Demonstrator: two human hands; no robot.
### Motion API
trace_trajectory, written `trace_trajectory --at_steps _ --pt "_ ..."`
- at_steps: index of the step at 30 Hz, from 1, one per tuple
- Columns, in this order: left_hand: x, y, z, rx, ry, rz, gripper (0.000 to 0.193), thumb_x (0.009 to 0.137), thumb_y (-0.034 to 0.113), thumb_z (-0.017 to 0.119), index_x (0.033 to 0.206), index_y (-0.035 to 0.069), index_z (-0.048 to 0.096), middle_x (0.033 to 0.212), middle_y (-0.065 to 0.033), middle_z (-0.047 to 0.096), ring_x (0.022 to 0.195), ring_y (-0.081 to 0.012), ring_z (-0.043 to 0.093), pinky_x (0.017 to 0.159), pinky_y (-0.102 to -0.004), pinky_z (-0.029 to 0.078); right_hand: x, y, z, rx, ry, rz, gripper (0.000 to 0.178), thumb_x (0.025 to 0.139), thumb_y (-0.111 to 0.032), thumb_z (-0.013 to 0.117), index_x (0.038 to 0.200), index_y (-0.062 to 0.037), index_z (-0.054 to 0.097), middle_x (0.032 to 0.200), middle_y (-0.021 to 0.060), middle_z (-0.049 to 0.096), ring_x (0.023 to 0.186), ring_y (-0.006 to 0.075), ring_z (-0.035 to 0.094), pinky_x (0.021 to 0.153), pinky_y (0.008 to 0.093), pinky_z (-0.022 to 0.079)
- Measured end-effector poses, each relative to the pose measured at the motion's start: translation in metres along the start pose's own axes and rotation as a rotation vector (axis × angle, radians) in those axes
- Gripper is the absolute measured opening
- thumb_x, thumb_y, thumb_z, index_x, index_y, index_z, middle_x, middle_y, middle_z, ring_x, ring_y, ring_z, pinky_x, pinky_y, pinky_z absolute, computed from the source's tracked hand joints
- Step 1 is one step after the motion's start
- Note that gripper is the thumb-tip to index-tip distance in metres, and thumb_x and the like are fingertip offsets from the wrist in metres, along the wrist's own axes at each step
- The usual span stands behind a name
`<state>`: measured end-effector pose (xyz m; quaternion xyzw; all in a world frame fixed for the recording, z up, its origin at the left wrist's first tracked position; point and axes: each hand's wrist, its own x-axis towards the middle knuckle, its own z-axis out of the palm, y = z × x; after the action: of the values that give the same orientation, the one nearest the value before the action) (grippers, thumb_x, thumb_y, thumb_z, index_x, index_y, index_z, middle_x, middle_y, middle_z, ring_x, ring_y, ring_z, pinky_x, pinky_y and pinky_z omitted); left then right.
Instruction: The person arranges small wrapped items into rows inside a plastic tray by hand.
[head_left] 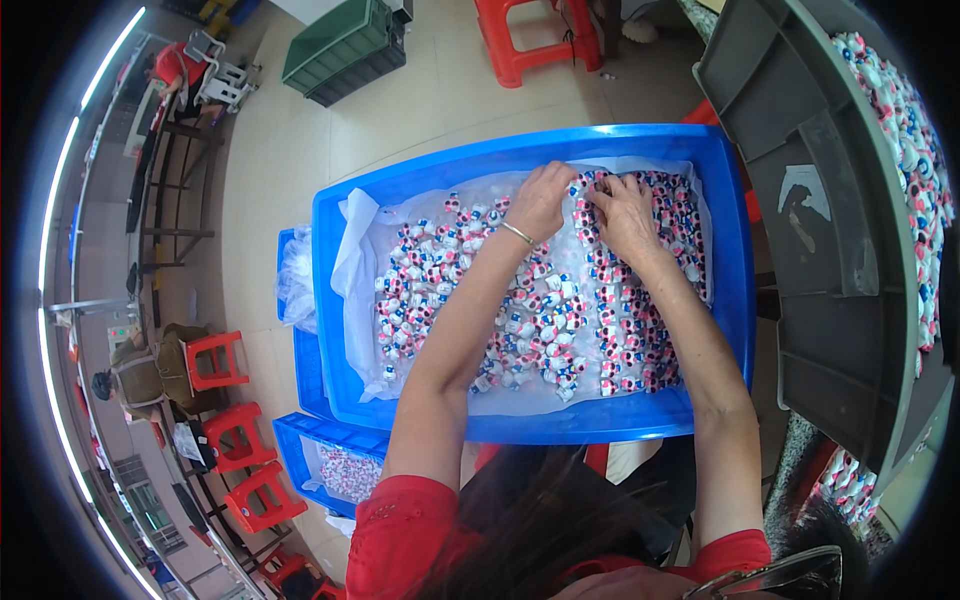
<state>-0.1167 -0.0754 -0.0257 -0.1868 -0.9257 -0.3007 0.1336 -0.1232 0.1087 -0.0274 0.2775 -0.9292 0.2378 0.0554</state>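
- Inside the long blue tub (600, 428), toward its right half at the far side, we locate the row of toy figurines (586, 222), which lies on white liner sheet (358, 230) beside the close-packed block of figurines (676, 215).
- Left hand (540, 200): fingers bent downward at the far end of the row; we cannot tell whether they grasp a figurine.
- Right hand (628, 222): fingers curled, thumb and fingertips over the row's far end; a firm grip cannot be confirmed, as the fingers hide the contact.
- Handling, in our judgement: we would keep fingertip pressure light, steady the neighbouring figurines with one hand while the other adjusts, and press sideways rather than down, so that the row stays straight and nothing rides up.
- Long axis of the row: near to far across the tub, its far end leaning slightly left.
- Orientation of single figurines: in the row many show dark round marks upward, though at this scale we cannot tell head from foot; the loose figurines (410, 280) at left point every way.
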Motion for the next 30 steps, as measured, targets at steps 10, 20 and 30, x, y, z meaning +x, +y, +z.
trace_trajectory --at_steps 10,20,30 --pt "0.007 0.000 0.019 -0.317 0.093 0.047 0.028 0.075 -0.008 0.058 0.100 0.003 0.063 0.110 -0.0151 0.059 0.100 -0.0344 0.059 0.086 -0.0418 0.050 -0.019 0.006 0.004 0.104 0.076 -0.016 0.028 0.075 0.001 0.064 0.100 -0.0080 0.071 0.109 0.0069 0.061 0.110 0.0261 0.052 0.095 0.0456 0.038" --pt "0.003 -0.008 0.028 -0.238 0.103 -0.046 0.012 0.077 0.000 0.065 0.087 0.004 0.070 0.091 -0.0116 0.066 0.087 -0.0311 0.064 0.077 -0.0385 0.053 -0.005 0.003 0.004 0.057 0.204 -0.027 0.040 0.070 0.001 0.066 0.109 -0.0097 0.068 0.113 0.0069 0.059 0.111 0.0270 0.052 0.097 0.0453 0.038" --pt "0.009 -0.011 0.016 -0.079 -0.034 0.024 0.012 0.078 0.005 0.066 0.089 0.007 0.070 0.091 -0.0102 0.065 0.085 -0.0307 0.065 0.073 -0.0400 0.054 0.008 -0.001 0.009 -0.074 0.156 0.079 0.019 0.079 -0.021 0.071 0.095 -0.0110 0.073 0.100 0.0026 0.062 0.099 0.0241 0.053 0.090 0.0449 0.038"
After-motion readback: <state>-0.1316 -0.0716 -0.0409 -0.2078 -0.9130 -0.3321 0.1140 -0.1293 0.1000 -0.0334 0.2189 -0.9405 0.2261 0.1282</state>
